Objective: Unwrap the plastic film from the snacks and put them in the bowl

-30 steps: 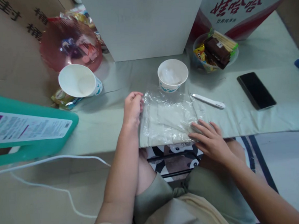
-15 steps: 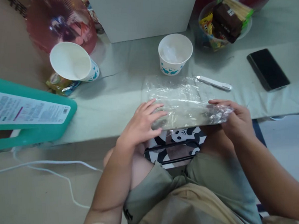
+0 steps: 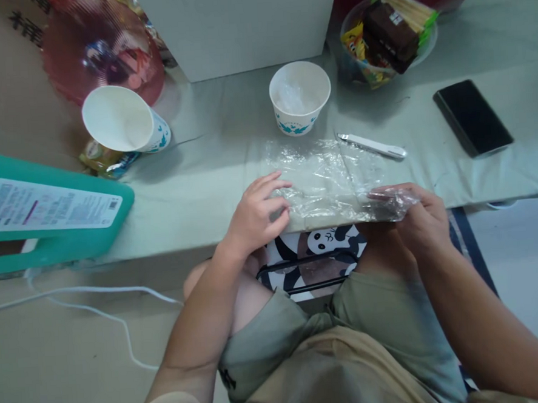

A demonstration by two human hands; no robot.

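A clear, crinkled plastic bag lies flat on the table at its front edge. My right hand grips the bag's gathered right end, one finger reaching under or into the film. At the bag's left edge is my left hand, fingers apart and curved, with nothing held in it. Just beyond the bag lies a white utility knife, its tip toward the left. Behind it stands a white paper cup with blue leaf print and clear plastic inside.
Another paper cup tilts at the left beside a snack packet. A green jug occupies the left edge. A bowl of snacks, a black phone, a white box and a red basket stand around.
The view has shifted slightly to the right. The bag lies flatter on the table, and the left hand's fingers have curled a little more. The right hand still holds the bag's end.
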